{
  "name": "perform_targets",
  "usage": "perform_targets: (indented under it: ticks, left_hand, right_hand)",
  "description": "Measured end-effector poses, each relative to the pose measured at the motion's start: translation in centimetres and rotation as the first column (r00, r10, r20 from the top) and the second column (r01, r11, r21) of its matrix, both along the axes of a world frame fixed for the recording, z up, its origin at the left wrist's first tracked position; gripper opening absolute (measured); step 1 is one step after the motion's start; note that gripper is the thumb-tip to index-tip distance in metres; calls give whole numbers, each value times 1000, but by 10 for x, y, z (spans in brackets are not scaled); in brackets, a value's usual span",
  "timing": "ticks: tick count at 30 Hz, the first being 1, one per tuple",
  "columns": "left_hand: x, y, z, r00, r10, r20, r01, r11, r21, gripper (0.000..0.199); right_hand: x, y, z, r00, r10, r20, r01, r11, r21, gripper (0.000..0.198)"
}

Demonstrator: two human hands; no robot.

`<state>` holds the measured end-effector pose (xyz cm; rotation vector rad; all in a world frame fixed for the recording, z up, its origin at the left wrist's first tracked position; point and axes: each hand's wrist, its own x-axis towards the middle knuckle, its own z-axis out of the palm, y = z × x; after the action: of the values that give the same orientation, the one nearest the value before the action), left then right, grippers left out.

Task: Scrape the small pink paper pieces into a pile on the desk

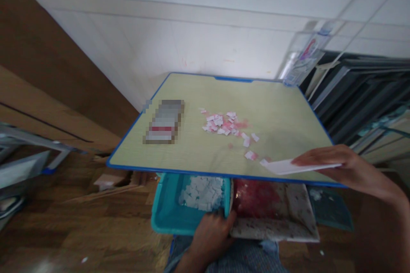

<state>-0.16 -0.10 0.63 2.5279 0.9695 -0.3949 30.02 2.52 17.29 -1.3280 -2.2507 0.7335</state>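
My right hand [344,162] is closed on a flat white card [285,166], held low over the near right edge of the small table [272,106]. The card's left end is beside the last of several small white paper pieces [221,123], heaped mid-table with pink stains around them. In my lap, my left hand [214,232] is closed on the near rim of a teal tray [158,209], where it meets a white stained tray [275,228]. Small white pieces [205,192] lie inside the teal tray. Wet red pigment [256,198] coats the white tray's bottom.
A blurred-out phone-like slab [165,121] lies on the table's left side. At the far right corner stands a clear plastic bottle [307,55]. Dark panels [368,81] lean at the right. Cardboard [112,179] lies on the floor at left, and a wall rises behind the table.
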Motion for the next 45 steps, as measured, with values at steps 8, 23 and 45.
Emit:
perform_targets:
  ticks: [8,23,45]
  left_hand:
    - [0,-1,-1,1000,5,19,-5,1000,5,33]
    - [0,1,3,999,-12,30,11,1000,9,34]
    - [0,0,1,999,-16,49,15,1000,9,33]
  right_hand:
    - [-9,-7,-9,997,70,-16,-70,997,-24,27]
    - [-117,51,-39,974,76,-212,-61,995,75,21]
    - [-96,56,-34,945,-242,-218,242,970,-29,21]
